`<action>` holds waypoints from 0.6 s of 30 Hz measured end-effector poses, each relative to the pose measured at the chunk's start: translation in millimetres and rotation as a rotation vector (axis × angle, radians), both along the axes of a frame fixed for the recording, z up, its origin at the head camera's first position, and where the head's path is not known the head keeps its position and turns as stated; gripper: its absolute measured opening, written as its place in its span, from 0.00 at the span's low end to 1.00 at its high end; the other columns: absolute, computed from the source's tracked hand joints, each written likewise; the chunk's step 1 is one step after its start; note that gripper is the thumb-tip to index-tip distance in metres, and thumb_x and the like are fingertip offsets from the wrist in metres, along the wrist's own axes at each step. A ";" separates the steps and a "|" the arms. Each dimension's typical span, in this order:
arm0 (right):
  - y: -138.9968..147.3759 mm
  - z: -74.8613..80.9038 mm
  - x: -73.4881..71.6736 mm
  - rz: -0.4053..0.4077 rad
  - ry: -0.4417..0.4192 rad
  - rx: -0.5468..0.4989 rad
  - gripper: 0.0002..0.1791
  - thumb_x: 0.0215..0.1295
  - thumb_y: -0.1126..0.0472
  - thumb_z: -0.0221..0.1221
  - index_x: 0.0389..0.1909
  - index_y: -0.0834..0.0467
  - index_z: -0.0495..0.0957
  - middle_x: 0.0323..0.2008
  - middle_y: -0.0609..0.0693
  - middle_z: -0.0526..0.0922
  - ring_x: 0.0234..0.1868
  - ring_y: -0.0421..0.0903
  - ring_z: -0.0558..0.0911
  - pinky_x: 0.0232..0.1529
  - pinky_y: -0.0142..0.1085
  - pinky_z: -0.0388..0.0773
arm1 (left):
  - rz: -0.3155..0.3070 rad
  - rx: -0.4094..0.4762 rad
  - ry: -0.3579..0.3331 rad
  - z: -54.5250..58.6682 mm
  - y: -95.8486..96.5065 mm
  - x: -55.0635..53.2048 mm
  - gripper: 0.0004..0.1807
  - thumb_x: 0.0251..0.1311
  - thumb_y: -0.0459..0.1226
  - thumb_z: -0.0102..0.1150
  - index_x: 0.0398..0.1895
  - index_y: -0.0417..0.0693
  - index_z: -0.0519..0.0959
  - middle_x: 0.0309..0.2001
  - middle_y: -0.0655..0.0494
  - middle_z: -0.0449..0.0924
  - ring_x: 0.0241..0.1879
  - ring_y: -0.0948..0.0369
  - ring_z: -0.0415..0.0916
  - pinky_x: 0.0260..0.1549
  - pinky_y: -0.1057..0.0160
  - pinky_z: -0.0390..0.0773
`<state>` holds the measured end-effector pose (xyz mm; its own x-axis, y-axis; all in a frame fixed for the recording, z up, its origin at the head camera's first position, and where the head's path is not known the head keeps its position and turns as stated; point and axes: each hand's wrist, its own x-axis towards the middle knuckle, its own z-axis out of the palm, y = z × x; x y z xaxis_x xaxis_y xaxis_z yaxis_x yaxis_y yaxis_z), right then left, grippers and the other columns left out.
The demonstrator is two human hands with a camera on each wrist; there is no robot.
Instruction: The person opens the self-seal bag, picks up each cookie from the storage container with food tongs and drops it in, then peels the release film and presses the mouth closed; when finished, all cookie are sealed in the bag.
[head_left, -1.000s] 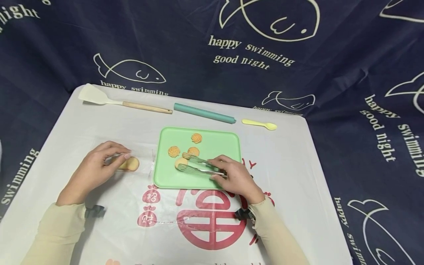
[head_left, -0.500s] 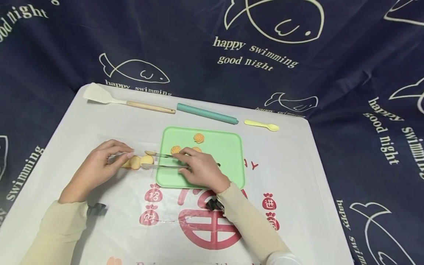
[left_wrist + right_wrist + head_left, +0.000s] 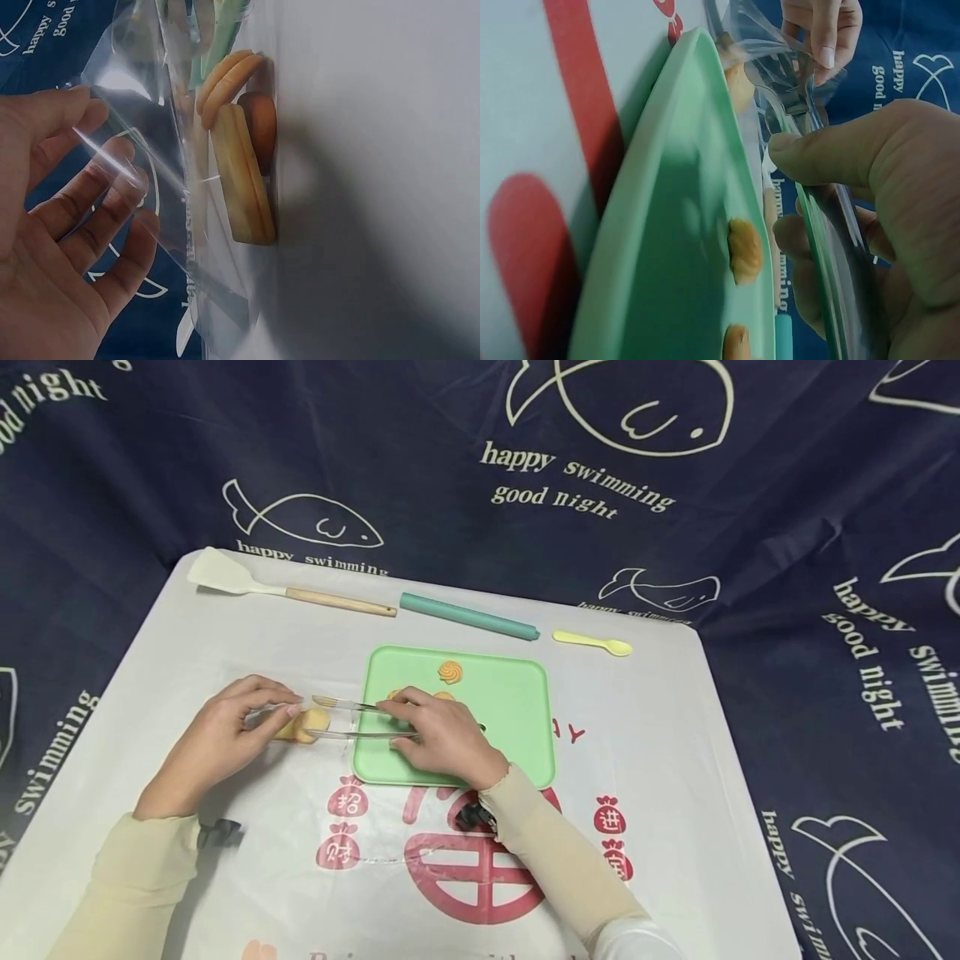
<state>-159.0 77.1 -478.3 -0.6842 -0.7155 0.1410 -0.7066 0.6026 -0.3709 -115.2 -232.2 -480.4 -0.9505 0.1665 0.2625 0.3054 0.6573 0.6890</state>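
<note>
My left hand (image 3: 236, 727) pinches the upper edge of a clear plastic bag (image 3: 172, 150), holding its mouth raised toward the tray. Inside the bag lie a long rectangular biscuit (image 3: 244, 184), a browner round cookie (image 3: 260, 131) and a pale round cookie (image 3: 317, 719). In my right hand (image 3: 450, 735) is a pair of metal tongs (image 3: 352, 735), reaching leftward over the tray's edge to the bag's mouth. The tong arms stand apart near the pale cookie; whether they touch it I cannot tell. A green tray (image 3: 517, 710) carries several swirled cookies (image 3: 450, 672), partly hidden by my right hand.
Along the back of the white table (image 3: 660, 727) lie a white spatula (image 3: 225, 572) with a wooden handle, a teal rod (image 3: 468, 616) and a yellow spoon (image 3: 592, 643). A dark printed cloth (image 3: 435, 510) stands behind the table.
My right hand has carried a pale cookie in the tongs from the tray leftward to the bag, where it now overlaps the others. My left hand keeps its hold on the bag.
</note>
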 end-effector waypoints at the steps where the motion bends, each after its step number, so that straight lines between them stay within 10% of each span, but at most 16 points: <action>1: 3.7 0.4 0.5 -0.006 -0.011 -0.003 0.26 0.66 0.53 0.67 0.66 0.45 0.77 0.54 0.38 0.77 0.26 0.31 0.70 0.26 0.29 0.70 | -0.001 0.000 0.002 -0.2 -0.1 -0.3 0.05 0.66 0.37 0.68 0.42 0.50 0.88 0.45 0.63 0.80 0.49 0.61 0.75 0.48 0.61 0.69; 18: 122.7 6.3 1.5 -0.300 -0.059 -0.022 0.28 0.60 0.56 0.73 0.62 0.51 0.81 0.48 0.46 0.82 0.30 0.38 0.74 0.24 0.38 0.72 | -0.003 0.008 -0.001 -1.3 1.7 -4.1 0.04 0.66 0.37 0.68 0.41 0.49 0.88 0.44 0.63 0.80 0.48 0.62 0.74 0.47 0.66 0.69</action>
<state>-157.5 199.8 -472.0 -0.8719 -0.4776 0.1080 -0.4753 0.7725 -0.4212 -119.3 -230.5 -481.7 -0.9502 0.1672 0.2630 0.3067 0.6511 0.6943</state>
